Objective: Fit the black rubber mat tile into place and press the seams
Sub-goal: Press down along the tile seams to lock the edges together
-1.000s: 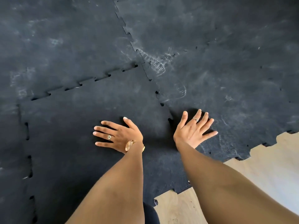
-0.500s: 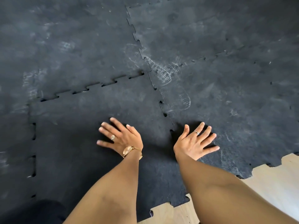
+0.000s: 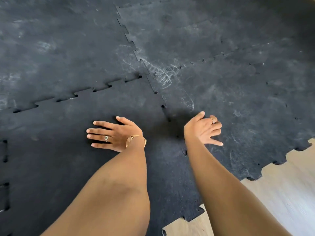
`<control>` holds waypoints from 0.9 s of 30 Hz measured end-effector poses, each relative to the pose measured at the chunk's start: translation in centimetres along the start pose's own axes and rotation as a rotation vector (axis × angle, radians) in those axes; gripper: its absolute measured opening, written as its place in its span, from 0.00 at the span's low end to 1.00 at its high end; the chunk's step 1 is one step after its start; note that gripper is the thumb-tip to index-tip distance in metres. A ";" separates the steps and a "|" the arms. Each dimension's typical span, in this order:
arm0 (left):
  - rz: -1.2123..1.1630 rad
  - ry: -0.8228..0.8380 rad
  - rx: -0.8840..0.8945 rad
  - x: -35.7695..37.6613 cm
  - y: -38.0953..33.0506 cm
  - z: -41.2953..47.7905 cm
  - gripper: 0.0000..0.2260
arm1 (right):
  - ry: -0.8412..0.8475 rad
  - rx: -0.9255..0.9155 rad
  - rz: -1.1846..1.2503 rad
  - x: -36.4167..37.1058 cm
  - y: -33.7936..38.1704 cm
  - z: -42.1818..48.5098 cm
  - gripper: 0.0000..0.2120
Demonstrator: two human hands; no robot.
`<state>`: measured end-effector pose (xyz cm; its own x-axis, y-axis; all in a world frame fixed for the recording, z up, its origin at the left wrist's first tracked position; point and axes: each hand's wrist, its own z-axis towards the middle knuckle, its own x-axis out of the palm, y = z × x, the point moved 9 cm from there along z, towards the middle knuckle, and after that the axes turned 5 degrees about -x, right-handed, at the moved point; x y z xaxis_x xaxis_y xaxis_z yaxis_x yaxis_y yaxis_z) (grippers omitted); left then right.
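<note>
head view: your left hand [image 3: 115, 133] lies flat on the black rubber mat tile [image 3: 68, 150], palm down, fingers spread and pointing left, holding nothing. a ring [image 3: 106, 138] sits on one finger and a gold bracelet [image 3: 135, 141] on the wrist. the tile lies low and left in the frame, under your left forearm, set among the other dark mats [image 3: 221, 57] that cover most of the floor.

your right hand [image 3: 203, 129] is just right of the right seam [image 3: 163, 106], on the neighbouring mat, fingers partly curled and loosely apart, gripping nothing (whether the palm touches the rubber, can't tell; a shadow lies beside it). it has a ring too [image 3: 212, 120].

the top seam [image 3: 76, 96] of the tile runs up to the right in jigsaw teeth, with small dark gaps showing at several teeth, so it's not fully seated there. the right seam runs down between your two hands, a few small holes showing along it. the left edge [image 3: 5, 150] shows dark slots as well.

white scuffs [image 3: 163, 77] mark the mats above the corner where the seams meet. bare wood floor [image 3: 281, 193] shows bottom right, past the toothed mat edge, and a small patch between your forearms at the bottom.
</note>
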<state>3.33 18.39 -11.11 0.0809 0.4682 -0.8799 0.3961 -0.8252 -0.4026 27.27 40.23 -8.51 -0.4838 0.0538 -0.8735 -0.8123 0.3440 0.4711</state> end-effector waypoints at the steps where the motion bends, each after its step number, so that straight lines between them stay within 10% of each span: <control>1: 0.001 0.008 0.005 0.0 -0.1 -0.1 0.32 | 0.008 -0.024 0.016 0.5 1.6 0.3 0.24; 11: 0.070 -0.001 0.008 0.4 0.0 0.0 0.31 | 0.035 -0.278 -0.217 5.3 5.2 -1.2 0.36; 18: 0.225 -0.004 0.442 0.5 -4.5 1.1 0.28 | 0.037 -0.301 -0.263 6.0 5.6 -1.2 0.32; 27: 0.127 -0.001 0.250 1.8 -8.4 2.9 0.33 | 0.044 -0.283 -0.330 6.4 5.4 -1.0 0.34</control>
<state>-2.53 25.27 -10.03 0.1144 0.3556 -0.9276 0.1451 -0.9297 -0.3385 19.46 41.49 -11.46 -0.1919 -0.0583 -0.9797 -0.9800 0.0648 0.1881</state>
